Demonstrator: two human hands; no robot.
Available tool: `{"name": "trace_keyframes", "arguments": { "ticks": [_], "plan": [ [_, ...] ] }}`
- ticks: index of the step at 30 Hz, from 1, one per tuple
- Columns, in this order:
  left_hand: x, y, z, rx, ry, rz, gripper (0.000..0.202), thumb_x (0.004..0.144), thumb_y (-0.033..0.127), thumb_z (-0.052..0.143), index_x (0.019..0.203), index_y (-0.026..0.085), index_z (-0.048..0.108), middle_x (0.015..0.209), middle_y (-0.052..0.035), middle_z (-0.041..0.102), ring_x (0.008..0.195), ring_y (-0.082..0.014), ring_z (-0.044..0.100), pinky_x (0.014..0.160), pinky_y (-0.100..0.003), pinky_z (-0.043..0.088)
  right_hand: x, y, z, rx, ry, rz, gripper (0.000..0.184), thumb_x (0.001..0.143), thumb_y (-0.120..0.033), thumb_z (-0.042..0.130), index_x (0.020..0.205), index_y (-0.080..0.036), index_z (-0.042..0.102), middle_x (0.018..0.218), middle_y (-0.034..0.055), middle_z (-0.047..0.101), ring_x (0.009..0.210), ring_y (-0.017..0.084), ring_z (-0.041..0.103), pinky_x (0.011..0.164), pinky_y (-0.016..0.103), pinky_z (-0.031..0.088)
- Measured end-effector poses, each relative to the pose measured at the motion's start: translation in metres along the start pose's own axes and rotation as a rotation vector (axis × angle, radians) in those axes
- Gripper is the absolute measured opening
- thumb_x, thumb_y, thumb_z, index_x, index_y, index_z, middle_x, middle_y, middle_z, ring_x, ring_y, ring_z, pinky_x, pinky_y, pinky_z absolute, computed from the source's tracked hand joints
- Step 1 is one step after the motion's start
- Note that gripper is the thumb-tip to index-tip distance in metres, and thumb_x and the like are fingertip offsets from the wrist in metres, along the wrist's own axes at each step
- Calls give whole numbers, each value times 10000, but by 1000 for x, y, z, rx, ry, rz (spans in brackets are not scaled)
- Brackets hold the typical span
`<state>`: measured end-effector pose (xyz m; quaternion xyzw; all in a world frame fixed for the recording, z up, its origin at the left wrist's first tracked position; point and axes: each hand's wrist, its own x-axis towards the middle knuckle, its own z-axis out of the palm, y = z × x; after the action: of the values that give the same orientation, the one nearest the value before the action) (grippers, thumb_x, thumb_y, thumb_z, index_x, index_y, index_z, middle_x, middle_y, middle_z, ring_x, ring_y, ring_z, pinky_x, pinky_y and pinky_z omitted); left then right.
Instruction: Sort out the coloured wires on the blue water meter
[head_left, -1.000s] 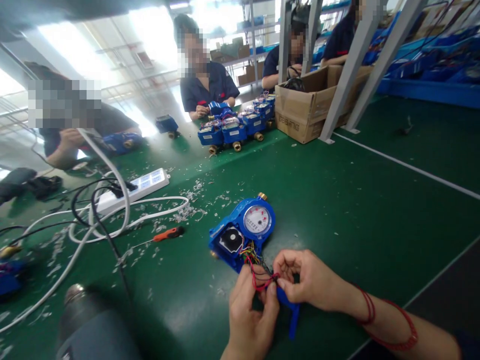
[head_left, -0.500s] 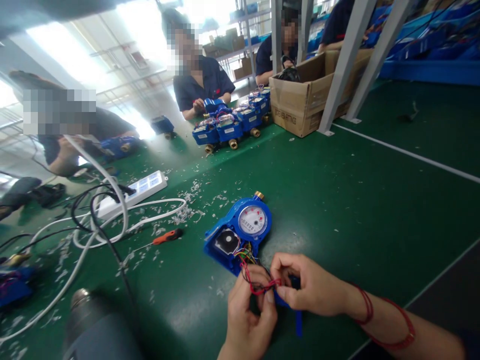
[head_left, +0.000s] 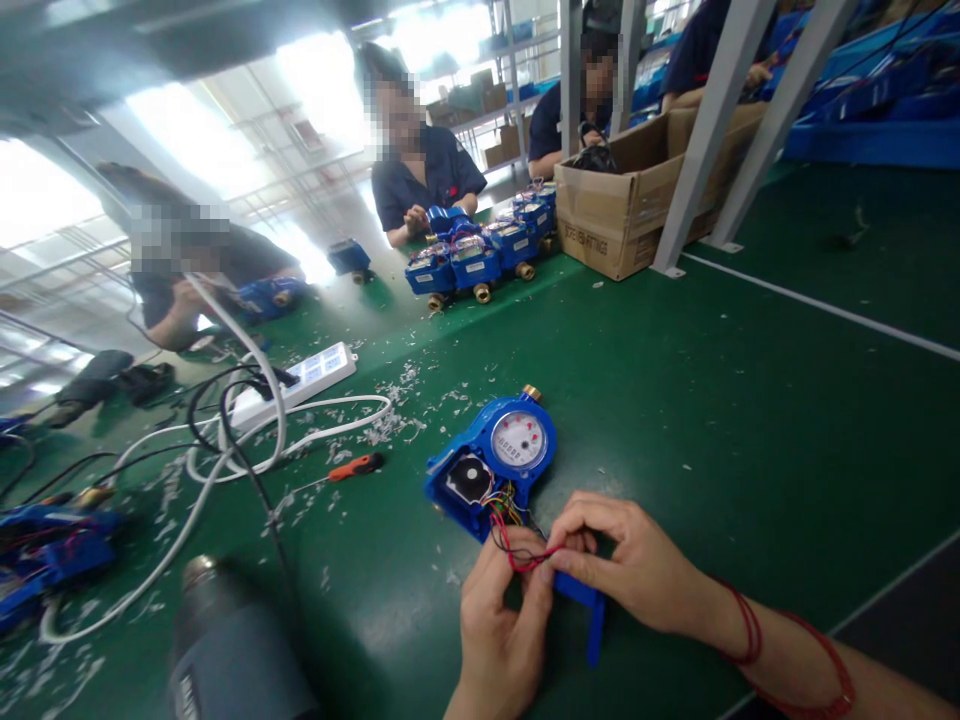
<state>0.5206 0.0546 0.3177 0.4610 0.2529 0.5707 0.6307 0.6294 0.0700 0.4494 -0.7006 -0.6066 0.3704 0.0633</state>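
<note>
Left hand [head_left: 501, 630] low in the middle, fingers curled, thumb and first finger pinching the red wire [head_left: 525, 560]. Right hand [head_left: 630, 565] just beside it, also pinching that same red wire, tips of both hands almost touching. Red string bands around the right wrist. Under the right hand, a blue cover piece [head_left: 589, 605], lying on the green table [head_left: 750, 420] and poking out below the fingers; maybe held by the lower fingers too, hard to tell.

Red wire running up in a little loop to a bunch of coloured wires at the open side of the blue water meter [head_left: 491, 470]. Meter flat on the table just above the hands, round white dial facing up, black round part showing in the open side, brass end at the top.

Left of the meter, a small screwdriver with an orange handle [head_left: 352, 467]. Lots of little white scraps around it. Farther left, a white power strip [head_left: 296, 380] with white and black cords looping about. Big grey tool [head_left: 232, 650] at the bottom left, close to the camera and blurry.

Across the table, a row of more blue meters [head_left: 480, 262] and a brown cardboard box [head_left: 637, 200]. Other people sitting there in dark shirts, hands busy with their own blue meters.
</note>
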Motion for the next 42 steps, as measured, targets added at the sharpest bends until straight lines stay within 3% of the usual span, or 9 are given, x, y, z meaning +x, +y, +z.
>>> {"name": "trace_keyframes", "arguments": {
  "ticks": [6,10,14,17,22,28,38,42],
  "plan": [
    [-3,0,3,-151,-8,-191,73,862,141,471,898,139,535,853,-28,521,779,-76,511,717,-170,414,1,0,3,-48,4,-8,182,852,-316,525,822,-144,575,772,11,503,704,66,455,629,192,360],
    [-3,-2,4,-378,-27,-329,123,877,220,471,930,134,542,837,-30,504,622,-41,439,537,-133,359,0,7,7,110,-27,121,248,851,-367,520,865,-121,547,823,26,523,759,88,494,669,200,384],
    [-4,-7,7,-602,3,-385,107,866,222,488,859,123,528,848,-36,464,627,-47,388,508,-138,314,0,11,11,306,-67,210,307,857,-397,503,890,-92,497,835,52,522,773,112,502,683,221,398],
    [-5,-9,9,-713,13,-396,92,851,202,506,825,114,514,842,-41,441,666,-59,389,550,-153,317,1,9,11,377,-95,222,332,855,-408,500,879,-79,470,809,55,495,745,105,465,667,221,377],
    [-3,-11,9,-824,-36,-376,79,853,185,501,816,116,495,817,-47,423,817,-103,430,759,-225,348,3,6,10,483,-149,253,359,849,-414,507,864,-60,449,744,35,422,653,68,357,577,188,297],
    [-3,-14,4,-853,-122,-396,114,863,208,486,819,106,460,801,-47,378,787,-96,391,734,-228,327,2,8,9,567,-194,262,325,860,-373,506,850,-59,425,685,5,360,598,48,300,532,171,247],
    [-2,-16,2,-885,-187,-379,117,861,205,483,824,104,438,811,-49,363,787,-104,369,722,-243,312,2,8,12,626,-201,267,335,850,-371,522,852,-50,427,755,38,420,655,59,349,582,170,278],
    [-2,-16,3,-931,-187,-419,108,875,208,462,863,103,442,782,-39,356,671,-68,341,593,-202,279,3,7,11,690,-187,280,321,861,-365,510,844,-57,419,714,20,408,620,48,343,567,161,276]
  ]
}}
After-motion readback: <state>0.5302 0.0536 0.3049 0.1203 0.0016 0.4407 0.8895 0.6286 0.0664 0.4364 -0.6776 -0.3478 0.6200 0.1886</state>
